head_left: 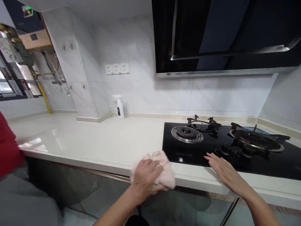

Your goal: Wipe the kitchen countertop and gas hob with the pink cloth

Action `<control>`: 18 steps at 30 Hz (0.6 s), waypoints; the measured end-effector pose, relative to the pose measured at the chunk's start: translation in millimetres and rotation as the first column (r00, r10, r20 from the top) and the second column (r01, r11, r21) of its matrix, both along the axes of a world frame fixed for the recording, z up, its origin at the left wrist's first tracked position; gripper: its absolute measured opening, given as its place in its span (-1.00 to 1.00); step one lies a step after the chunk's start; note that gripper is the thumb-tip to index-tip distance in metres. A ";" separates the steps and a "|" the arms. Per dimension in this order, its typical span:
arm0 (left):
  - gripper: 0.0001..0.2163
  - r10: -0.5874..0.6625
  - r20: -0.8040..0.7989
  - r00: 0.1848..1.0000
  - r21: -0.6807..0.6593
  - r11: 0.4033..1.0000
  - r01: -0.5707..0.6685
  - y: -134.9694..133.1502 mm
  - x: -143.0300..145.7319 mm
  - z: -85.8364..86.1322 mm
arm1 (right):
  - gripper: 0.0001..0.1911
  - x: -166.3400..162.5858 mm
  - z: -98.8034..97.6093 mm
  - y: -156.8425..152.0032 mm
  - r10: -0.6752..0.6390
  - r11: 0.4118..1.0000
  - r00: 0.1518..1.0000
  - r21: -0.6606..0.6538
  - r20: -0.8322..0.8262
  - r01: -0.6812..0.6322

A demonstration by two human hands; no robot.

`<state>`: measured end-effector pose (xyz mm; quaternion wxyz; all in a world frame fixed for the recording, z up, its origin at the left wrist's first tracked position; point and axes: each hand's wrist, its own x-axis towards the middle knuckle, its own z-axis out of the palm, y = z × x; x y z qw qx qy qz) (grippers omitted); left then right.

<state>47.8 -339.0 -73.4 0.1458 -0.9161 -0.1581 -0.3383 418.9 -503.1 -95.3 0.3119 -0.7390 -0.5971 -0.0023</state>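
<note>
My left hand (147, 175) is closed over a folded pale pink cloth (167, 171), pressed against the front edge of the white countertop (103, 138). The cloth lies just left of the black gas stove's (171, 153) front corner. Fingers stretched out, my right hand (222, 171) rests at the stove's front edge, near the control knobs (227, 149), holding nothing. The left burner (187, 133) is bare of its pan support. Behind it a dark pan support (204, 122) sits off the burner. The right burner (257, 139) has dark support prongs around it.
A white spray bottle (119, 106) stands against the tiled wall, below several sockets (117, 68). A black range hood (223, 34) overhangs the stove. At the left edge a person in a red top (7, 144) stands by the counter. Cabinet doors (190, 205) lie below.
</note>
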 end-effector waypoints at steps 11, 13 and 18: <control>-0.64 0.571 0.115 0.813 -0.001 0.819 -0.574 108.7 -188.2 17.2 | -0.28 -1.0 -7.4 0.9 0.010 1.000 1.000 0.012 0.009 -0.010; -0.66 0.609 0.141 0.780 0.003 0.788 -0.615 102.9 -181.8 18.8 | -0.25 -1.2 -8.8 1.3 0.014 1.000 1.000 0.022 0.019 -0.015; -0.74 0.586 0.139 0.799 -0.005 0.807 -0.591 63.2 -127.5 12.6 | -0.29 4.5 -17.7 1.8 0.038 0.997 0.999 0.065 0.036 -0.040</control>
